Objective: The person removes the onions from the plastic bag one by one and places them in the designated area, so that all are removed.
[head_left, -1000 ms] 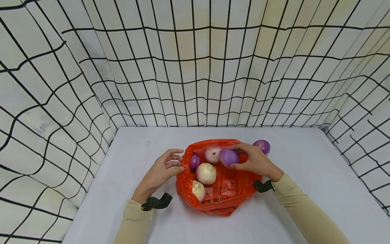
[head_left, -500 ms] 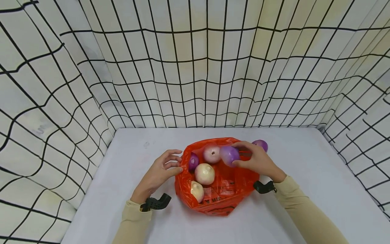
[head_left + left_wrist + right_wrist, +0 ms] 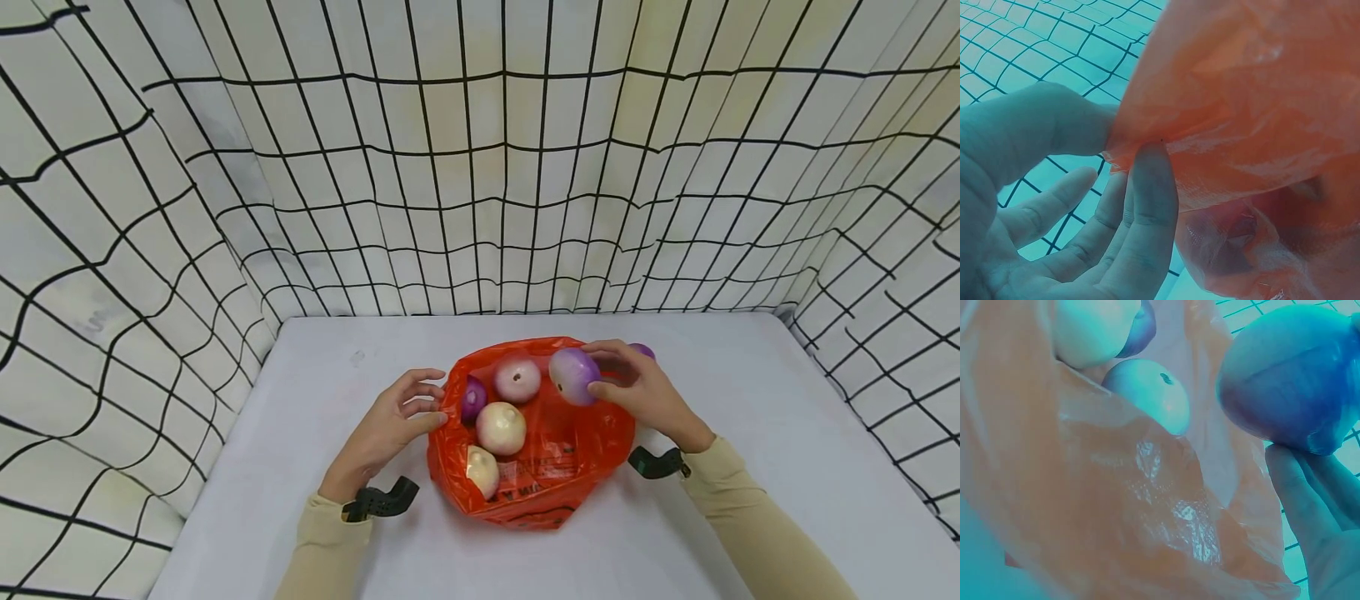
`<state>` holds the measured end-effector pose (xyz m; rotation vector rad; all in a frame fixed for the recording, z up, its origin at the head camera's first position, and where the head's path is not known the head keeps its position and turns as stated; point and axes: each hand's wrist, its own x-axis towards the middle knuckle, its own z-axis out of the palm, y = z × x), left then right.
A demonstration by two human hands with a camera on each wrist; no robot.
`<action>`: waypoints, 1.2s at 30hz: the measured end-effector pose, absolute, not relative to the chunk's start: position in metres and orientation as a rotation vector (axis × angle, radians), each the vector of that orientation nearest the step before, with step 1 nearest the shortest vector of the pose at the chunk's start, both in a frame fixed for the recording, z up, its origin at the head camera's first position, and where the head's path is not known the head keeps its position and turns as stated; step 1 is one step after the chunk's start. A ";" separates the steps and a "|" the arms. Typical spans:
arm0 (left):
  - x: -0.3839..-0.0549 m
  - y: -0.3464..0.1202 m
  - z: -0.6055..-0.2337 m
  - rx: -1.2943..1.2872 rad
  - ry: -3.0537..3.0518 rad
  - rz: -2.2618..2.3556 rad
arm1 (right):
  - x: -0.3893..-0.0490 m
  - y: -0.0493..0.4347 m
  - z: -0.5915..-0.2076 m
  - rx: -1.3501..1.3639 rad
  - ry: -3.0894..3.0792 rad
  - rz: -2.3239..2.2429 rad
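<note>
An orange-red plastic bag [image 3: 555, 454] lies with its mouth spread on the white table. My left hand [image 3: 393, 421] pinches its left rim between thumb and fingers, as the left wrist view shows with the bag film [image 3: 1241, 106] caught there. My right hand [image 3: 652, 396] grips a purple-and-white onion [image 3: 573, 377] over the right side of the opening. In the right wrist view this onion [image 3: 1285, 378] sits apart from the others. Inside the bag are a purple onion [image 3: 473, 399], a pinkish onion [image 3: 517, 379] and two pale onions, one in the middle [image 3: 501, 428] and one nearer [image 3: 482, 472].
Another purple onion [image 3: 642, 350] rests on the table behind my right hand, partly hidden by it. Black grid netting [image 3: 502, 200] over pale walls rises behind the table [image 3: 337, 358] and along both sides.
My right hand has lifted the onion slightly and drawn it right, turning its pale side into view. The left hand keeps its hold on the rim. The whole head view has drifted a little.
</note>
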<state>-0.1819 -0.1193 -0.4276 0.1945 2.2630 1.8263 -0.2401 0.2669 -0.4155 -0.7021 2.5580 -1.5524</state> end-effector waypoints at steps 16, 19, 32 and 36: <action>-0.183 -0.118 -0.430 0.223 2.227 1.864 | -0.229 0.283 -0.416 -0.611 2.618 -1.642; -0.183 -0.117 -0.430 0.226 2.236 1.859 | -0.227 0.288 -0.417 -0.575 2.640 -1.633; -0.184 -0.116 -0.431 0.204 2.240 1.843 | -0.221 0.309 -0.421 -0.464 2.701 -1.707; -0.184 -0.116 -0.431 0.206 2.248 1.835 | -0.219 0.316 -0.421 -0.390 2.740 -1.683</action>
